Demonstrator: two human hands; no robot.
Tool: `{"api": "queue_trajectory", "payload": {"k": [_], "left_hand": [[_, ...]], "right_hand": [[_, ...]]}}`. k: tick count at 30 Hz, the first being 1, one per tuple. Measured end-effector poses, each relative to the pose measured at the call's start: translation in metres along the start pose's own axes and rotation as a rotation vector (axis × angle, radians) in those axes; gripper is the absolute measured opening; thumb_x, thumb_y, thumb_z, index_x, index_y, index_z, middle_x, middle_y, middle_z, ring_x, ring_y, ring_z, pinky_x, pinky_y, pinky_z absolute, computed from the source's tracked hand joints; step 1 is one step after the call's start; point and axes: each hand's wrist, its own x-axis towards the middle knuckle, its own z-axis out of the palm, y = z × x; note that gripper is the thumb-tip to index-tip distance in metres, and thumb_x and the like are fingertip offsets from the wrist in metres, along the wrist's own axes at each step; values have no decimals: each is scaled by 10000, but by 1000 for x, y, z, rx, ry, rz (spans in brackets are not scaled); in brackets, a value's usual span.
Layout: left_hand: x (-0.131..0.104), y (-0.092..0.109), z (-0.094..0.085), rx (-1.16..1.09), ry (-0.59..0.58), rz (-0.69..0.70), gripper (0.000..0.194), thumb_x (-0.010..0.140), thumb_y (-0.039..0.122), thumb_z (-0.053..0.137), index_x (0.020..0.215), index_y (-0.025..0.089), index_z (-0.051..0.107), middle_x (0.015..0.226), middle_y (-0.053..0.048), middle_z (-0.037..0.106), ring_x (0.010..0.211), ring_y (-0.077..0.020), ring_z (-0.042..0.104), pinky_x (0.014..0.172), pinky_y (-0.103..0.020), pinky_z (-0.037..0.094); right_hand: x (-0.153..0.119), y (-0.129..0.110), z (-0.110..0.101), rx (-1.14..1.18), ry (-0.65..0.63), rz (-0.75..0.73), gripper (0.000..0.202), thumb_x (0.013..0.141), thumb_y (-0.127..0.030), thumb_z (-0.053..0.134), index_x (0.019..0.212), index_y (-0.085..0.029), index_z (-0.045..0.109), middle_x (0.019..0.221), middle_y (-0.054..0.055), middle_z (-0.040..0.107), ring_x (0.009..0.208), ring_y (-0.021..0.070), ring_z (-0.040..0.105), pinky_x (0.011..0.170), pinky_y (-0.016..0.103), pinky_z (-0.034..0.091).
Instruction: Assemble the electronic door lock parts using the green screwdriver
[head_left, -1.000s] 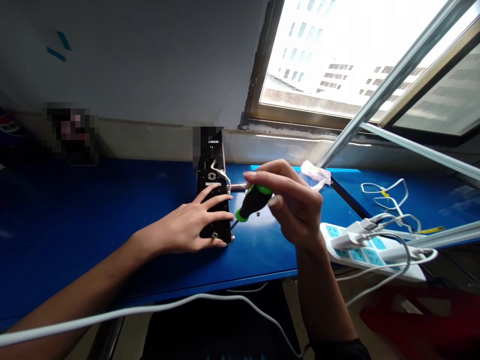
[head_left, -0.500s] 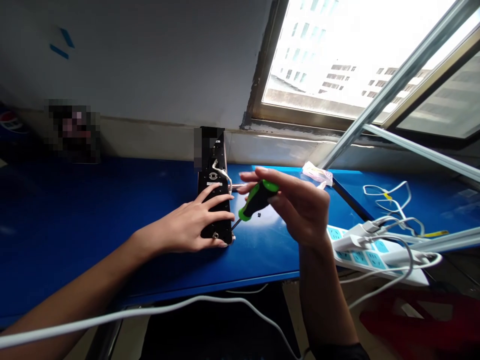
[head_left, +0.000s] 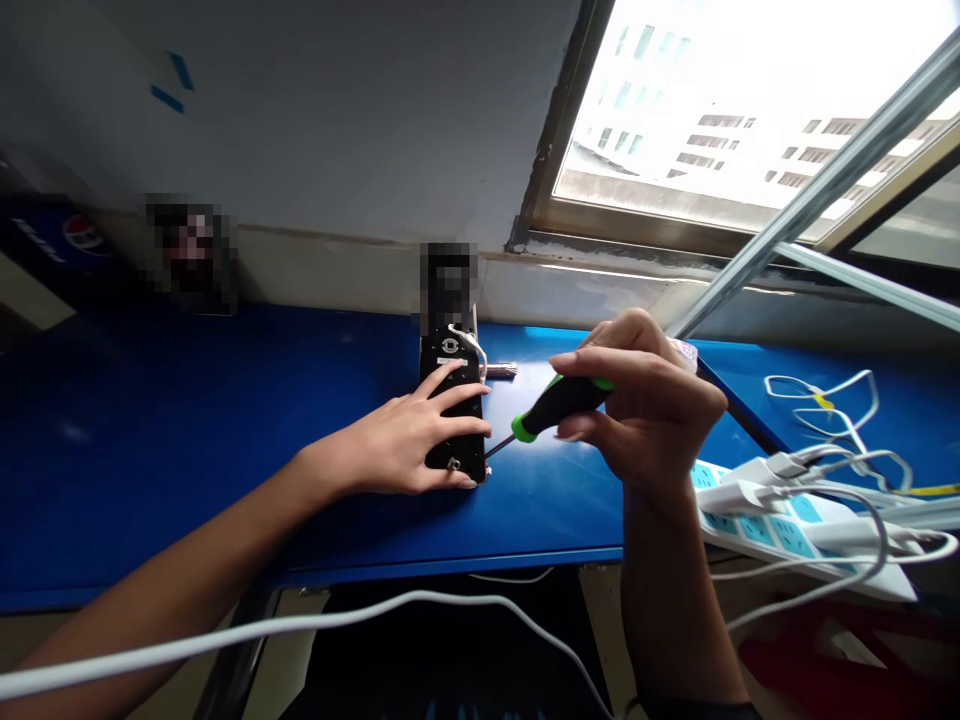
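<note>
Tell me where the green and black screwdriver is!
The screwdriver is in the right hand, just right of the middle of the head view, its tip by the black panel.

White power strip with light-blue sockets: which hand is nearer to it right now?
Right. The right hand, holding the black-and-green screwdriver, is just up and left of the power strip in view; the left hand lies farther left, spread on the flat black panel.

Pepsi logo [head_left: 82, 234] on dark-blue packaging [head_left: 75, 272]
</note>
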Motion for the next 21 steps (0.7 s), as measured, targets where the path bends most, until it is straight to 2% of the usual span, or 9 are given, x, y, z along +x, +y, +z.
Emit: {"api": "queue_trajectory", "payload": {"k": [2, 5, 8, 10, 11, 13, 16, 18, 21], "left_hand": [[0, 0, 0, 4, 8, 6, 569, 933, 570, 706, 1450, 362, 590, 1741, -22, 275, 1632, -419, 14, 1143, -630, 498], [0, -1, 1, 2, 31, 24, 575, 926, 564, 719, 1449, 361, 594, 1732, -38, 288, 1627, -428, 32, 1159, -629, 480], [-1, 0, 1, 0, 23, 24, 565, 935, 561, 710, 1451, 366, 587, 1739, -25, 273, 1627, -428, 22, 1160, -630, 477], [-1, 1, 0, 4, 8, 14, 554, 939, 564, 703, 1444, 366, 589, 1738, -12, 276, 1630, -419, 9, 1154, -624, 488], [-1, 1, 0, 9, 5, 10, 554, 939, 566, 703, 1443, 367, 589, 1738, -9, 278, 1631, -415, 5, 1151, -621, 493], [0, 1, 0, 17, 3, 8, 558, 938, 570, 703, 1445, 368, 590, 1735, -10, 285, 1632, -414, 2, 1149, -616, 499], [0, 1, 0, 20, -1, 6, 566, 940, 569, 700, 1459, 376, 582, 1740, -10, 274, 1632, -422, 1, 1149, -621, 497], [0, 1, 1, 22, -4, 3, 567, 945, 561, 698, 1468, 387, 569, 1748, 2, 254, 1632, -422, -7, 1154, -627, 489], [0, 0, 1, 28, 1, -3, 581, 951, 558, 690, 1489, 398, 542, 1759, 6, 226, 1635, -414, -17, 1148, -634, 490]], "right_hand": [[0, -2, 0, 26, -38, 44, 308, 958, -350, 736, 1255, -289, 784, 1053, 73, 740, 916, 219, 732, 728, 370, 652], [-1, -3, 2, 153, -120, 139, 404, 1029, -206, 585, 1415, -283, 676, 1338, 95, 724, 1090, 268, 754, 845, 452, 668], [-1, 1, 2, 116, -73, 81, 431, 909, -202, 779, 1325, -307, 738, 1113, 50, 782, 934, 233, 763, 756, 398, 672], [0, 2, 2, 33, -25, 18, 416, 811, -330, 893, 1215, -318, 796, 925, 23, 735, 843, 205, 716, 706, 360, 653], [1, 2, 3, 11, -23, 15, 400, 822, -401, 879, 1206, -320, 800, 913, 25, 714, 849, 202, 702, 724, 361, 653], [1, -1, 4, 31, -53, 80, 359, 953, -442, 734, 1286, -312, 761, 1062, 54, 729, 975, 225, 715, 832, 402, 661], [0, -4, 7, 162, -135, 195, 401, 1061, -272, 542, 1447, -319, 639, 1360, 70, 700, 1170, 262, 719, 928, 467, 660], [0, -2, 7, 185, -130, 172, 429, 1012, -225, 637, 1422, -347, 656, 1274, 50, 741, 1075, 245, 752, 854, 437, 681], [1, 2, 6, 65, -40, 60, 405, 844, -338, 866, 1239, -354, 779, 934, 18, 719, 849, 203, 712, 726, 379, 668]]}}
